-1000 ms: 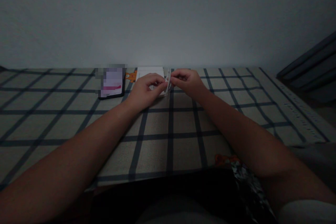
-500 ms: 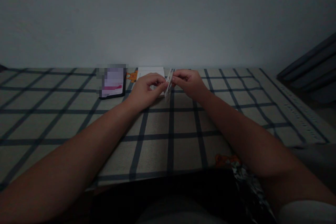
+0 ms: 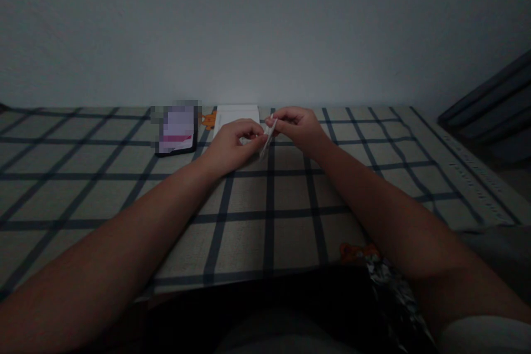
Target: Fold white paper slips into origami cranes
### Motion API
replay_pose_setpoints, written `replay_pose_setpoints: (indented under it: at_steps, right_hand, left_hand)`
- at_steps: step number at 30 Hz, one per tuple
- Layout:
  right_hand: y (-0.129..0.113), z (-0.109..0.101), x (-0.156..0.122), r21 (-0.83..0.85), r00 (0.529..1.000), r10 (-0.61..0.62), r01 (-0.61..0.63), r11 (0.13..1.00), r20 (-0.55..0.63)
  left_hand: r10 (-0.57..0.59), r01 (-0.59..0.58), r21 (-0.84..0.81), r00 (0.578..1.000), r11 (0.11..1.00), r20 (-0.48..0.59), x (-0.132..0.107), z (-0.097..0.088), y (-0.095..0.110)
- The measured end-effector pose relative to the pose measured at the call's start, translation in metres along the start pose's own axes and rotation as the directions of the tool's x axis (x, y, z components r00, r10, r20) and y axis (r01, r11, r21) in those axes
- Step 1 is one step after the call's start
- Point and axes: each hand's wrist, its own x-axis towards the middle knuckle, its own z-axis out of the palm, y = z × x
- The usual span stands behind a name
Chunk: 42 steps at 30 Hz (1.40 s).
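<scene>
Both my arms reach out over a checked cloth point(image 3: 269, 232) towards the wall. My left hand point(image 3: 232, 145) and my right hand point(image 3: 299, 126) meet there, each pinching a small white folded paper point(image 3: 267, 135) that stands on edge and tilts between them. The fingers of both hands are curled closed on it. Just behind my left hand lies a white flat sheet or pad point(image 3: 236, 113). The scene is dim and fine detail of the paper is hard to make out.
A dark phone with a lit screen point(image 3: 177, 131) lies left of the hands, with a small orange figure point(image 3: 208, 119) beside it. A crinkled foil wrapper point(image 3: 381, 276) sits near my lap. A dark slanted object point(image 3: 489, 105) stands at the right.
The paper has tilted from nearly upright to slanted, its top leaning right. My right hand has shifted up slightly; my left hand stays put.
</scene>
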Motion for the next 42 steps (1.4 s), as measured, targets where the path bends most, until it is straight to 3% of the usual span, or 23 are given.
replay_pose_setpoints:
  at_steps: [8,14,20,26,30,37,42]
  right_hand:
    - [-0.008,-0.001,-0.001,-0.083,1.000,-0.001,0.001,0.997,0.002]
    - [-0.007,-0.001,-0.001,-0.086,0.999,-0.023,0.026,0.996,0.034]
    - [0.001,-0.002,0.000,0.002,0.991,0.038,-0.039,0.999,0.131]
    - [0.003,-0.001,0.000,0.032,0.990,0.061,-0.066,0.997,0.128]
    - [0.000,0.001,-0.002,0.039,0.994,0.067,-0.070,0.997,0.085]
    - [-0.003,0.000,0.001,-0.150,0.995,-0.097,0.096,0.984,0.002]
    - [0.003,0.001,0.001,-0.038,0.997,-0.021,0.024,0.999,0.078]
  left_hand:
    - [0.001,-0.001,0.012,1.000,1.000,-0.014,0.000,0.002,0.002]
    - [-0.072,0.070,-0.057,0.997,0.996,-0.026,-0.001,0.004,0.001]
    - [-0.053,0.054,0.001,0.990,0.999,-0.132,0.001,-0.002,0.004]
    - [0.039,-0.012,0.104,0.966,0.994,-0.256,0.002,-0.003,0.000]
    - [-0.008,0.027,0.074,0.967,0.997,-0.256,0.001,-0.001,0.002]
    - [-0.102,0.107,0.005,0.959,0.994,-0.264,0.000,0.001,0.004]
    - [-0.072,0.083,0.027,0.961,0.996,-0.269,-0.001,0.001,0.003]
